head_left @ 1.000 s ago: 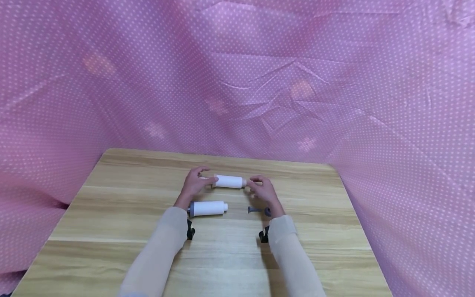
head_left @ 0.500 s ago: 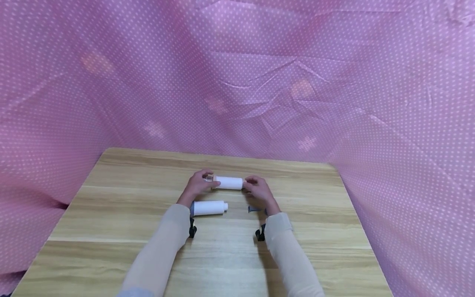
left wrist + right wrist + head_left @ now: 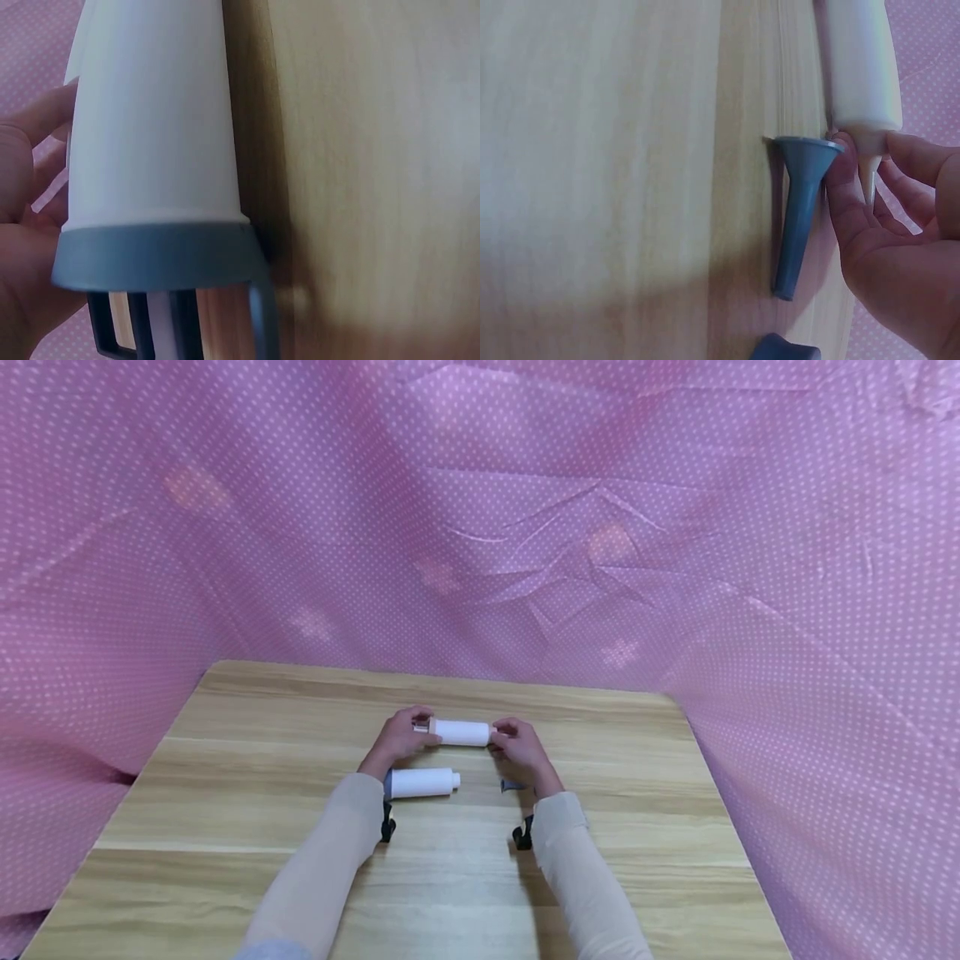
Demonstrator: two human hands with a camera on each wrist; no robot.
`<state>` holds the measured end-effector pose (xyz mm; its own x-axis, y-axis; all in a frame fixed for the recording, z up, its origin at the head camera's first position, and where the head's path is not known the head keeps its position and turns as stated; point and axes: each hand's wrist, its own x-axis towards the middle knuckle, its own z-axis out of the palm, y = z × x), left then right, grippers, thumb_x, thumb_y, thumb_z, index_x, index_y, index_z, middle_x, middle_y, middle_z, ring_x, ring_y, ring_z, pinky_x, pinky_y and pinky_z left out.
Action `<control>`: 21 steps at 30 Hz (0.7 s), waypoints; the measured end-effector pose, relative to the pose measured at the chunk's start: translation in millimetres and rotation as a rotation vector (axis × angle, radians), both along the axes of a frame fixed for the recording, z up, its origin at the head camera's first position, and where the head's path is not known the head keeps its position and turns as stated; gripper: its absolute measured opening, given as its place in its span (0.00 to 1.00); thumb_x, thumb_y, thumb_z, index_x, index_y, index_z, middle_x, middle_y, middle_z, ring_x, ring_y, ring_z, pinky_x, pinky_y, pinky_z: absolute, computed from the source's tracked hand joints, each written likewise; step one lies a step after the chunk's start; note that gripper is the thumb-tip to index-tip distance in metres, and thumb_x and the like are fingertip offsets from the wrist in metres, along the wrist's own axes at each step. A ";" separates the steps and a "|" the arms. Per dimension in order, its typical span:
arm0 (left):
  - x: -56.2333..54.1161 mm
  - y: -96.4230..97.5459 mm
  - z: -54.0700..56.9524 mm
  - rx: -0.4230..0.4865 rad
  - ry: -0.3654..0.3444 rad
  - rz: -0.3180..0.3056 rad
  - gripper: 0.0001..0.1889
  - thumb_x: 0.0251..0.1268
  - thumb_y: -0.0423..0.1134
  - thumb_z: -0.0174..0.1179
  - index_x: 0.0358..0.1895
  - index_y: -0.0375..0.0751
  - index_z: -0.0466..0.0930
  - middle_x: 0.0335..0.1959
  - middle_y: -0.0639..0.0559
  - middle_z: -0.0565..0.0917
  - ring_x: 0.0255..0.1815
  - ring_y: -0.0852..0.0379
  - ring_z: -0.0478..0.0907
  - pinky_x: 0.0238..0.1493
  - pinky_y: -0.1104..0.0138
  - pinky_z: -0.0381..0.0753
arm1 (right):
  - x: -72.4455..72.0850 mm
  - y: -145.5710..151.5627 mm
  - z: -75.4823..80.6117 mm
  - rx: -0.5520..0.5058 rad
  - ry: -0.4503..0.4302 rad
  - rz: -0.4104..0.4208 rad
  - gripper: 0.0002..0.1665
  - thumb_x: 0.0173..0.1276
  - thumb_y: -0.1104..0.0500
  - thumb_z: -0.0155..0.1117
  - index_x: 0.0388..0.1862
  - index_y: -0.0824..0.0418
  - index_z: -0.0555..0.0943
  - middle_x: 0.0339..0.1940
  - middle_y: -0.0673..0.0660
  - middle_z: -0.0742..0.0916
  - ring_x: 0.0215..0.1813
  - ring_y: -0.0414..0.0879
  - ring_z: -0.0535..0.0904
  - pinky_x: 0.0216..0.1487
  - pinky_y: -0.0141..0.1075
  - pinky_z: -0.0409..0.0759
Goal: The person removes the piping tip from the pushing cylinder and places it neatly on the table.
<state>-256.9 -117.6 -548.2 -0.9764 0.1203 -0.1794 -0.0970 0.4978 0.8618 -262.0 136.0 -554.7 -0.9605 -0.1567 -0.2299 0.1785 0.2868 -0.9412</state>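
Across the far part of the table lies a white icing-press-like tube (image 3: 461,732) with a beige collar and a tapered nozzle tip. My left hand (image 3: 401,737) grips its collar end, thumb at the near side. At the other end, my right hand (image 3: 522,747) pinches the beige ring, the clear tapered tip (image 3: 868,180) pointing into the palm. Nearer me lies a second white tube (image 3: 422,782) with a grey collar (image 3: 157,255); it hides much of the left hand's work in the left wrist view. A grey funnel-shaped nozzle (image 3: 802,202) lies beside the right hand.
A small grey part (image 3: 784,349) lies beyond the nozzle's narrow end, partly cut off by the frame. All lies on a wood-grain table (image 3: 465,877). Pink dotted cloth (image 3: 480,527) hangs behind and around the table.
My right fingers have moved left and closed on the tube's nozzle end. The left hand has shifted slightly toward me, and the far tube has come slightly nearer. The near tube stays put.
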 end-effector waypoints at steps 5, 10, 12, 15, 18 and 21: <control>5.9 -1.3 5.2 0.014 -0.012 -0.009 0.31 0.64 0.42 0.72 0.68 0.39 0.74 0.66 0.41 0.76 0.66 0.39 0.71 0.67 0.47 0.71 | 1.4 3.6 3.6 -0.035 0.019 0.018 0.18 0.75 0.66 0.60 0.61 0.74 0.76 0.49 0.70 0.86 0.42 0.57 0.86 0.44 0.41 0.87; 9.8 -0.1 14.9 0.037 0.014 -0.015 0.32 0.62 0.44 0.73 0.68 0.39 0.74 0.64 0.43 0.77 0.64 0.40 0.72 0.64 0.47 0.73 | 2.0 11.3 10.3 -0.077 0.040 0.031 0.20 0.74 0.66 0.62 0.61 0.75 0.76 0.50 0.70 0.85 0.42 0.57 0.86 0.45 0.43 0.87; 11.9 0.7 18.8 0.031 0.033 -0.024 0.32 0.62 0.45 0.72 0.68 0.39 0.74 0.64 0.43 0.77 0.65 0.40 0.72 0.65 0.46 0.72 | 2.9 14.4 13.2 -0.090 0.040 0.035 0.20 0.74 0.65 0.62 0.61 0.74 0.76 0.50 0.69 0.85 0.42 0.56 0.86 0.46 0.44 0.87; 15.0 1.2 23.5 0.032 0.058 -0.032 0.32 0.62 0.46 0.73 0.67 0.40 0.74 0.63 0.43 0.78 0.65 0.40 0.72 0.65 0.45 0.72 | 3.1 19.1 14.6 -0.116 0.046 0.048 0.20 0.73 0.65 0.64 0.59 0.74 0.77 0.50 0.68 0.84 0.44 0.56 0.86 0.49 0.44 0.86; 18.7 0.5 26.9 0.046 0.082 -0.028 0.32 0.61 0.47 0.74 0.66 0.41 0.76 0.61 0.45 0.79 0.64 0.42 0.72 0.64 0.45 0.72 | 4.8 23.2 17.1 -0.135 0.064 0.072 0.19 0.72 0.65 0.65 0.58 0.74 0.78 0.49 0.68 0.84 0.46 0.60 0.85 0.51 0.47 0.86; 23.5 -0.3 29.8 0.077 0.100 -0.026 0.31 0.59 0.48 0.75 0.63 0.43 0.77 0.59 0.46 0.80 0.63 0.43 0.73 0.63 0.46 0.73 | 8.7 27.4 20.1 -0.153 0.071 0.091 0.19 0.72 0.65 0.66 0.58 0.73 0.78 0.49 0.66 0.85 0.47 0.61 0.85 0.53 0.50 0.85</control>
